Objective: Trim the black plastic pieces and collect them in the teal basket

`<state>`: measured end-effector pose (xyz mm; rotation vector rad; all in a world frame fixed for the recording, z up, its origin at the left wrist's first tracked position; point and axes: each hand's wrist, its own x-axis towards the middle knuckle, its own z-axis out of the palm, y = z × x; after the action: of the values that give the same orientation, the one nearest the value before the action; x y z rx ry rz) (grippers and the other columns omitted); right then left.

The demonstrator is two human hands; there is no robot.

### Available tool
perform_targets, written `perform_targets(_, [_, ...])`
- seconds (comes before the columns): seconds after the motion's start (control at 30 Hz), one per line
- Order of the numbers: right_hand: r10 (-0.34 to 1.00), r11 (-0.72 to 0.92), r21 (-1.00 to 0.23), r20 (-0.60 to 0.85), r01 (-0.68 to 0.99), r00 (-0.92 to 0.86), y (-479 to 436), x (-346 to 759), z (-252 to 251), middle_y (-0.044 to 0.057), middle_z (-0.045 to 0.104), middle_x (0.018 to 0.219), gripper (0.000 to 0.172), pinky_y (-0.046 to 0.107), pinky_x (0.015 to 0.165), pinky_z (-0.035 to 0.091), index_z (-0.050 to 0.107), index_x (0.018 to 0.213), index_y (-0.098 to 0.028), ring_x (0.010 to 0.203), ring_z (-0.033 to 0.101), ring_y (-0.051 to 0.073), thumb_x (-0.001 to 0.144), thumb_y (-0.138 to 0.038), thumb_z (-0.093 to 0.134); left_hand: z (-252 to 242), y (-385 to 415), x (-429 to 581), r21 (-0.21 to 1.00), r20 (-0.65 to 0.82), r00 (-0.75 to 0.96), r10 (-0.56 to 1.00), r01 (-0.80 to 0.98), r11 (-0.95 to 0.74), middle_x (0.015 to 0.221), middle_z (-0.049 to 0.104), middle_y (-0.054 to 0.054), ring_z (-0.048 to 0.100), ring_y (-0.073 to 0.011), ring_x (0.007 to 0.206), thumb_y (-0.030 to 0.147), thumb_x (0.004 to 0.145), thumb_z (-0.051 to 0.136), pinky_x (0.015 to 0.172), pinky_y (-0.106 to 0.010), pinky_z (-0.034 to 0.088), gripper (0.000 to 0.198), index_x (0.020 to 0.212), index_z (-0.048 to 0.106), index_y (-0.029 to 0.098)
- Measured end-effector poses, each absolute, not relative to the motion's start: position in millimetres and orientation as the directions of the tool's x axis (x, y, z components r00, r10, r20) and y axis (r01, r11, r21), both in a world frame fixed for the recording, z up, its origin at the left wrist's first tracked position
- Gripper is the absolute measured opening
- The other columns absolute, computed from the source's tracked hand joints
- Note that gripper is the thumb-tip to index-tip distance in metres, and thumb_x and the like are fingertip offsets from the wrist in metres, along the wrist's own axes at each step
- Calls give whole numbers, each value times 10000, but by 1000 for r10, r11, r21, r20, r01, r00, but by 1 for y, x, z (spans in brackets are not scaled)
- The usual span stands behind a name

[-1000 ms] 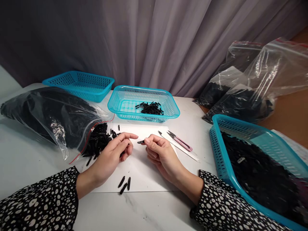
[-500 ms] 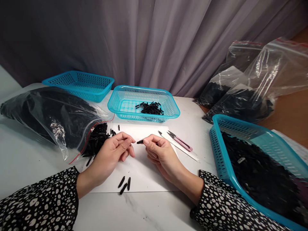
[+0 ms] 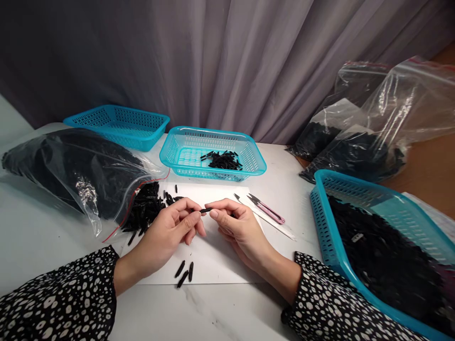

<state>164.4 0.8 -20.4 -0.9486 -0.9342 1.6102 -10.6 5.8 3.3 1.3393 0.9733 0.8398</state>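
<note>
Black piece (image 3: 205,210) held over white sheet (image 3: 213,265) on bench (image 3: 156,308). Left hand (image 3: 167,232): grip pinching one end; right hand (image 3: 243,227): grip closed on the other. Probably light, fairly stiff, maybe brittle; ends likely best, pinched gently.

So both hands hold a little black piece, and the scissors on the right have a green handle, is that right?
Not quite: the scissors have a pink handle, as the head view shows. The left hand and right hand do hold a little black piece.

Workshop-like corner: curtain (image 3: 234,66), baskets (image 3: 199,172), snips (image 3: 263,205)
</note>
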Motion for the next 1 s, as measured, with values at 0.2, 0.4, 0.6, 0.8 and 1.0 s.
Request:
perform_targets(0.2, [988, -97, -953, -57, -287, -145, 0, 165, -20, -94, 344, 507, 162, 275, 482, 160, 759, 844, -213, 477, 218, 90, 749, -340, 796, 3, 5, -10, 997, -64, 382, 922, 55, 46, 707, 665, 15, 459, -92, 518, 358, 920, 590, 498, -239, 318, 166, 879, 577, 198])
perform_targets(0.4, [994, 2, -982, 23, -189, -108, -1, 165, -18, -87, 372, 514, 117, 282, 517, 218, 755, 823, -215, 498, 266, 105, 759, -313, 764, 3, 5, -11, 997, -60, 390, 919, 58, 40, 719, 668, 15, 467, -92, 525, 360, 927, 589, 509, -242, 331, 167, 897, 586, 196])
perform_targets(0.6, [993, 34, -985, 53, -168, -107, -1, 167, -16, -87, 363, 515, 84, 283, 516, 241, 754, 825, -229, 493, 266, 111, 787, -302, 740, 3, 5, -11, 998, -69, 372, 926, 22, 65, 730, 665, 11, 471, -91, 531, 329, 917, 599, 529, -241, 349, 138, 936, 611, 194])
perform_targets(0.8, [859, 241, -967, 173, 84, -482, -14, 166, -13, -60, 461, 529, 135, 265, 505, 324, 782, 912, -242, 471, 350, 114, 891, -254, 650, -1, 10, -14, 989, -112, 222, 969, -70, 130, 643, 588, 16, 510, -130, 617, 376, 916, 585, 565, -249, 371, 256, 1041, 704, 187])
perform_targets(1.0, [549, 508, -857, 245, 87, -799, -24, 160, -14, 70, 759, 863, 210, 307, 691, 494, 761, 1061, -213, 705, 638, 180, 952, -233, 583, 1, 10, -13, 987, -152, 194, 969, -30, 161, 553, 512, 23, 603, -200, 833, 315, 855, 664, 626, -267, 376, 246, 1031, 756, 170])
